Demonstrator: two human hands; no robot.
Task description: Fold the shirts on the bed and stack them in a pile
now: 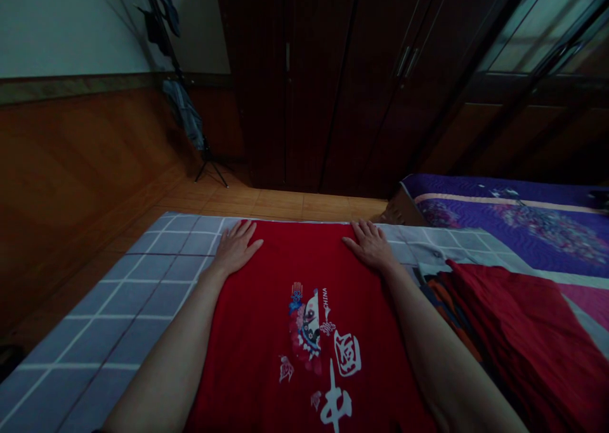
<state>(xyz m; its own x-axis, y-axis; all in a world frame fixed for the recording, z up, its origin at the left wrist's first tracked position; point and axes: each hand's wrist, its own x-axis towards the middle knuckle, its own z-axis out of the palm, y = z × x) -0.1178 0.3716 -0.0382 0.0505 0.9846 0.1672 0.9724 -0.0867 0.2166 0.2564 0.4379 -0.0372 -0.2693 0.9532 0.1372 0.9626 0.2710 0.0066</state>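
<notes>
Operator: State the quantities at the work position. Clock centre is the red garment (304,262).
Technician: Garments laid flat: one. Hands: two; the left hand (236,247) at eleven o'clock, the right hand (372,246) at one. Large white characters (348,352) on the print: two.
Operator: Surrounding items?
Technician: Stack of folded clothes (523,338): one, at three o'clock; layers not countable. Purple bed cover (485,195): one, at two. Coat stand (172,56): one, at eleven. Wardrobe handles (288,57): three; one at twelve, two at one.
</notes>
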